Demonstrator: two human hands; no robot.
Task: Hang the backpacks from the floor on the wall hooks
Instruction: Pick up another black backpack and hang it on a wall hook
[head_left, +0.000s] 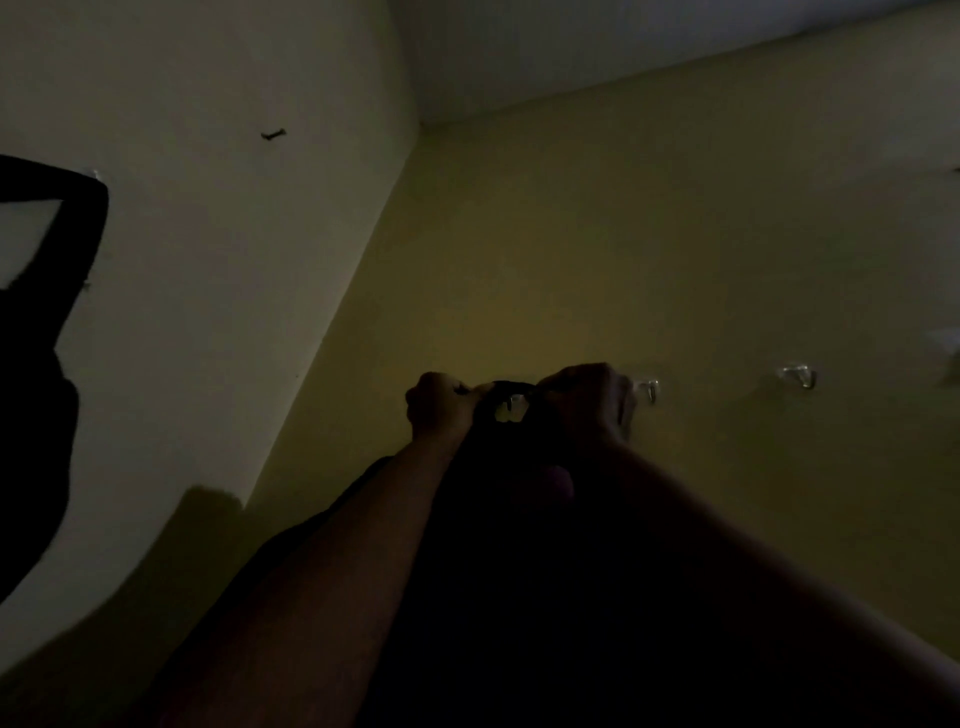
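The room is dim. A dark backpack (498, 519) hangs between my raised forearms against the yellow wall. My left hand (439, 405) and my right hand (587, 400) each pinch one end of its top loop (511, 385). The loop sits right at a metal wall hook (511, 408), which shows through it. Whether the loop rests on the hook I cannot tell. Two more metal hooks, a near hook (649, 388) and a far hook (802, 376), stick out of the wall to the right with nothing on them.
Another dark bag (36, 364) with a strap hangs on the pale left wall at the frame's left edge. A small dark fixing (274, 135) sits higher on that wall. The wall corner (374, 234) runs up just left of my hands.
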